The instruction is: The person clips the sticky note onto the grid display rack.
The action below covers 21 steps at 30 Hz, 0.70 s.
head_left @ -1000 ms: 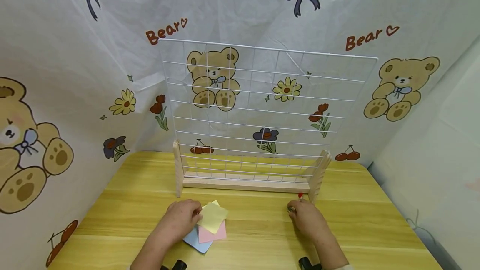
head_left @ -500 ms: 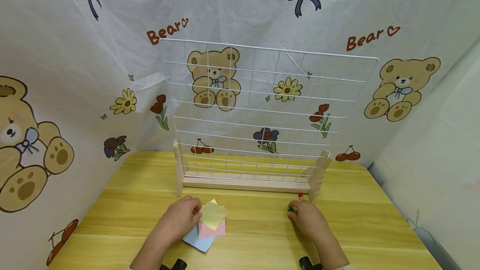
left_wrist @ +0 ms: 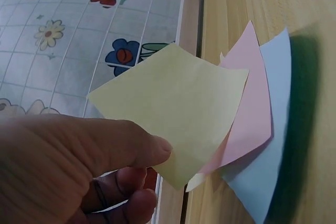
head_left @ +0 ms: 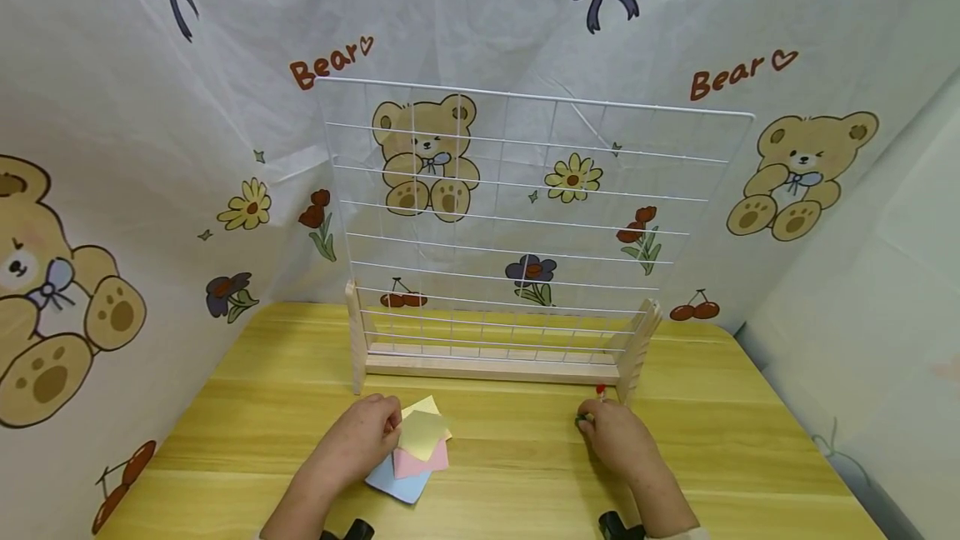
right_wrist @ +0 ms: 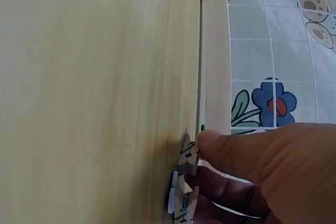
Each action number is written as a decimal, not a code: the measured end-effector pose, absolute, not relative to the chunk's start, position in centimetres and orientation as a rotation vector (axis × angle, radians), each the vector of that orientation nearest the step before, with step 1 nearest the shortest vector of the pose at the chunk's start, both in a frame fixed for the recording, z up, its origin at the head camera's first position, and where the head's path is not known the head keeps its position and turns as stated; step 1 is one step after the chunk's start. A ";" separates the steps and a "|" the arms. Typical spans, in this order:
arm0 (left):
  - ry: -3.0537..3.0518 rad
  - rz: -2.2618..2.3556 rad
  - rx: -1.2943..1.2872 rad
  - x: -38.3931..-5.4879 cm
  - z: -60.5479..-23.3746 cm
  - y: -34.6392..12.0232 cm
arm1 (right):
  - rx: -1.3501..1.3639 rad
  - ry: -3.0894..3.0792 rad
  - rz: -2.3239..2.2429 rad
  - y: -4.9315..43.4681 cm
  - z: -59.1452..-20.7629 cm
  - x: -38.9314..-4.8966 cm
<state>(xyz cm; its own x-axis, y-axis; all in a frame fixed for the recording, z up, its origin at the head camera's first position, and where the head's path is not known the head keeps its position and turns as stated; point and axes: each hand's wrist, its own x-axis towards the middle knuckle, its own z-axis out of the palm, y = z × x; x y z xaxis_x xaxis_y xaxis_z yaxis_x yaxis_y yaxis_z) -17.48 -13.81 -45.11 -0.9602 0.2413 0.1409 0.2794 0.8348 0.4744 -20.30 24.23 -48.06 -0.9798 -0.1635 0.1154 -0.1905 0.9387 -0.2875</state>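
My left hand [head_left: 358, 433] pinches a pale yellow paper note [left_wrist: 168, 103] by its edge, thumb on top. Beneath it lie another yellow note [head_left: 429, 404], a pink note [left_wrist: 251, 114] and a blue note [left_wrist: 262, 177], overlapping on the table. In the right wrist view, my right hand [head_left: 618, 436] holds a small wooden clothespin [right_wrist: 188, 158] between thumb and fingers. A second wooden clothespin [right_wrist: 184, 203] sits right by the fingers, with a white piece beside it. A small red item [head_left: 601, 390] shows just beyond the right hand.
A white wire grid [head_left: 517, 182] stands upright in a wooden base [head_left: 487, 367] behind both hands. The wood-grain table [head_left: 517, 440] extends around them. A white cloth printed with bears and flowers hangs behind the grid.
The left hand has shifted the top yellow note slightly left, so more of the yellow note under it shows. The right hand stays almost in place.
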 end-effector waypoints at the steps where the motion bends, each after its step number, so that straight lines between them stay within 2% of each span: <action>1: -2.932 -0.780 -0.426 -17.5 -45.2 -13.8 | 0.277 -3.004 0.455 24.2 -48.0 -20.3; 21: -3.007 -0.902 -0.405 -17.4 -44.9 -14.2 | 0.240 -3.033 0.493 24.1 -48.1 -20.4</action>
<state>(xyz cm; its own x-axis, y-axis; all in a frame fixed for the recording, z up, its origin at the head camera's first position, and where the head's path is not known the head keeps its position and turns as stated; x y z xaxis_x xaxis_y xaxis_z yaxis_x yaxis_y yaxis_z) -17.37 -14.19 -44.92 -0.9670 0.2497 0.0503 0.2362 0.8048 0.5445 -20.39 24.14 -48.06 -0.9861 -0.1438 0.0832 -0.1627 0.9368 -0.3098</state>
